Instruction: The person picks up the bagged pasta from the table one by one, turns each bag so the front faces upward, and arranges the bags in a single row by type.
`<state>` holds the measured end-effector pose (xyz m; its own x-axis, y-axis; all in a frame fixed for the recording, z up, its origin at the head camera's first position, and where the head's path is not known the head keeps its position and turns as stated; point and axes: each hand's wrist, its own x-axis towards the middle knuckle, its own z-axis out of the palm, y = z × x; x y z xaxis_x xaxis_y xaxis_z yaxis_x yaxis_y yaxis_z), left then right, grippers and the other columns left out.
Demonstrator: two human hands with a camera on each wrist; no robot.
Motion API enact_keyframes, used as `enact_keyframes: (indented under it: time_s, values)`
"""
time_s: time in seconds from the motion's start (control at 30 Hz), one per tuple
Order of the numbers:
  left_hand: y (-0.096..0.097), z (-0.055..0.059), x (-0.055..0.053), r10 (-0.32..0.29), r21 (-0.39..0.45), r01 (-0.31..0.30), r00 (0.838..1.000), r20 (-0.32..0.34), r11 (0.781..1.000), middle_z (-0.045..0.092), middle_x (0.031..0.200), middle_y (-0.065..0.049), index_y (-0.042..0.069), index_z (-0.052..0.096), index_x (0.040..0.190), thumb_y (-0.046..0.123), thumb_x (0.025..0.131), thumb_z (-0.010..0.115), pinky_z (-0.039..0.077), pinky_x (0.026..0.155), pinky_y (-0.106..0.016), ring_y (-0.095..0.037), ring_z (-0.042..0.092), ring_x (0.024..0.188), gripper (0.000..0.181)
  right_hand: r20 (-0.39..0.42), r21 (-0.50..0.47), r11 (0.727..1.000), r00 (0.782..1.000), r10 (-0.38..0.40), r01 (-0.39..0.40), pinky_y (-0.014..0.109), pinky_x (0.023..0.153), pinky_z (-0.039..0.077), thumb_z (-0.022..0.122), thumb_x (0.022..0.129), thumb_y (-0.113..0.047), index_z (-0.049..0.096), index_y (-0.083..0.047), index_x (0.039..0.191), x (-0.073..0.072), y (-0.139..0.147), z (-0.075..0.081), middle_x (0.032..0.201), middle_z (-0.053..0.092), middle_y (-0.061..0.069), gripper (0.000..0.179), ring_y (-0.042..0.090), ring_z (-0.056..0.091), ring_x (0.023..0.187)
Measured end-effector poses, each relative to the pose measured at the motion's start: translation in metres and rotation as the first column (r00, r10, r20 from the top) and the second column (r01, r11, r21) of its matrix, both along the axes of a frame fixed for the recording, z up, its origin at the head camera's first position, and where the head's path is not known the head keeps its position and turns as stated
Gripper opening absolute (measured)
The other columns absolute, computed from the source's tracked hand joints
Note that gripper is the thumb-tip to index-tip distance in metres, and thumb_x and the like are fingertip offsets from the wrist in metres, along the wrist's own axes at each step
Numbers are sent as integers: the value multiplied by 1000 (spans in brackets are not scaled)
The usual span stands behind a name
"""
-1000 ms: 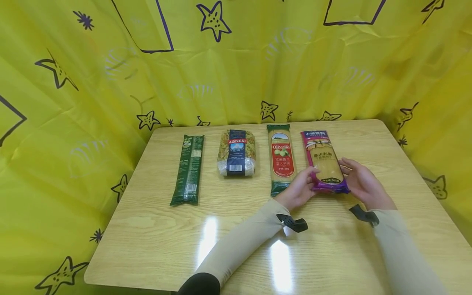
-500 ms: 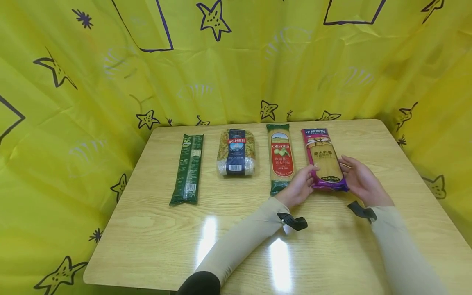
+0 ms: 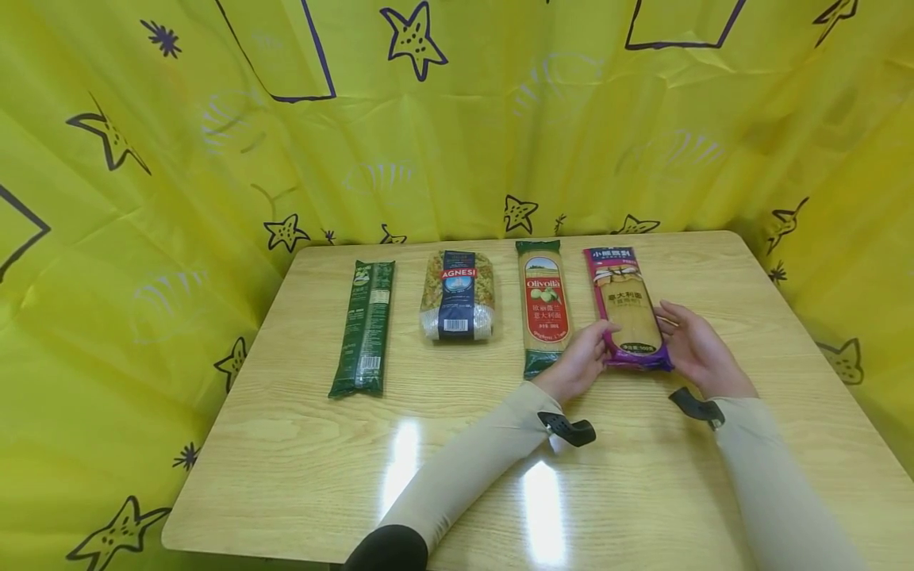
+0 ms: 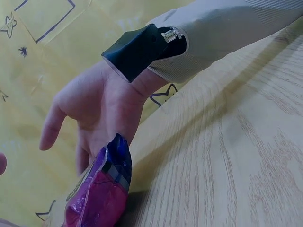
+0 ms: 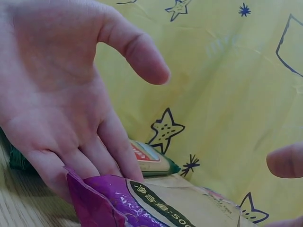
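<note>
A purple-edged pack of spaghetti (image 3: 627,305) lies at the right of the row in the head view, its lower end between both hands. My left hand (image 3: 577,363) is at its left edge. In the right wrist view, that left hand (image 5: 52,99) has its fingers extended against the purple end (image 5: 102,201), thumb raised off it. My right hand (image 3: 701,349) is at the pack's right edge, palm facing it. The left wrist view has the right hand (image 4: 106,104) with loosely straight fingers partly hidden behind the pack (image 4: 97,201), and its thumb apart.
Left of the purple pack lie a red-labelled Olivoilà spaghetti pack (image 3: 546,305), an Agnesi pasta bag (image 3: 458,297) and a long green packet (image 3: 364,329). They rest on a wooden table (image 3: 300,468). A yellow patterned curtain (image 3: 457,159) stands behind it.
The purple pack has shifted slightly away from the person. My right hand has moved slightly up and left in the head view; the left hand has hardly moved.
</note>
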<state>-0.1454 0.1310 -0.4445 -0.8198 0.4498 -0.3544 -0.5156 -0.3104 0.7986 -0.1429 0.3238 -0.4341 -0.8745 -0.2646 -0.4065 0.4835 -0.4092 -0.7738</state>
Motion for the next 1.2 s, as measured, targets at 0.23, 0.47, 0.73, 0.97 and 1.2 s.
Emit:
enact_keyframes:
  time_s: [0.23,0.47,0.73,0.97,1.2]
  values:
    - [1,-1,1,0,-5,0,999,-32,1000,50,90,2,-8,57,121,19,91,54,36,73,-23,-11,42,78,40,-4,28,1000,1000,-5,5,31,125,19,34,104,-45,-12,-20,156,-2,-3,-1,164,-25,5,73,19,-11,153]
    - [1,0,3,41,-28,-43,997,-60,999,49,78,3,-8,60,117,17,90,56,35,66,-22,-11,40,67,37,-18,-25,1000,1000,-15,14,34,122,-19,31,105,-44,-32,-11,149,-4,-5,-3,152,-46,2,83,19,-38,144]
    - [-2,4,4,43,-4,-43,994,-96,999,38,154,-14,-10,54,126,15,93,52,23,123,-46,-30,36,142,42,-54,-167,975,986,-157,146,23,126,-6,41,105,-30,44,-15,128,3,-1,-1,138,36,2,28,11,23,137]
    - [-13,8,5,78,-135,-98,986,-147,986,33,160,-9,-1,56,132,18,92,57,17,126,-49,-31,22,152,44,-132,-263,946,964,-229,189,24,126,-8,43,105,-23,53,-9,118,5,-2,13,117,59,1,21,11,42,120]
    - [-39,17,-2,10,-231,-78,959,-282,970,53,147,-4,8,58,136,21,94,58,34,120,-44,-24,45,140,43,-238,-300,934,932,-272,196,26,119,34,46,104,-16,57,-5,121,9,-16,32,119,64,5,23,16,62,112]
